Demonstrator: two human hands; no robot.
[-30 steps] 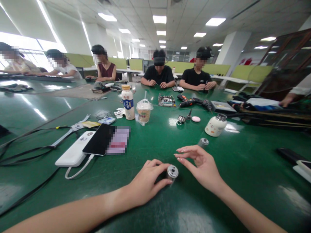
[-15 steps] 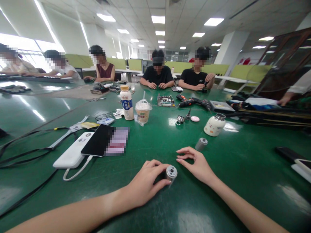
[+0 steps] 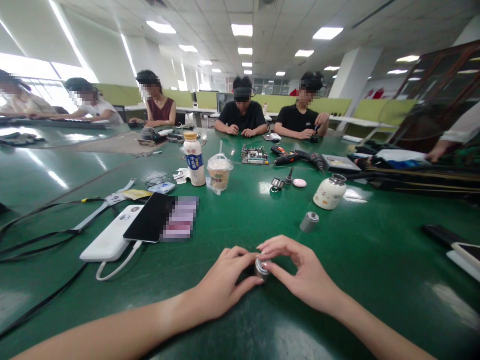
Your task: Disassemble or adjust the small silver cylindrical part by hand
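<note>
A small silver cylindrical motor (image 3: 261,271) stands upright on the green table (image 3: 232,227). My left hand (image 3: 228,282) is closed around its left side, thumb in front and fingers behind. From the right, my right hand (image 3: 302,272) reaches over with thumb and index fingertip pinched at the motor's top. Those fingertips cover part of the top face, so any small part between them is hidden. A second motor (image 3: 309,223) of the same look stands untouched beyond my right hand.
A white jar (image 3: 330,192), a drink cup (image 3: 219,172) and a bottle (image 3: 195,162) stand farther back. A power bank (image 3: 112,235) is cabled to a phone (image 3: 148,220) at left. Behind lie a circuit board (image 3: 255,155) and a power drill (image 3: 288,157). Several people sit opposite.
My right hand has moved left from open space beside the second motor onto the top of the held motor, its fingers closing there. My left hand keeps its hold in place.
</note>
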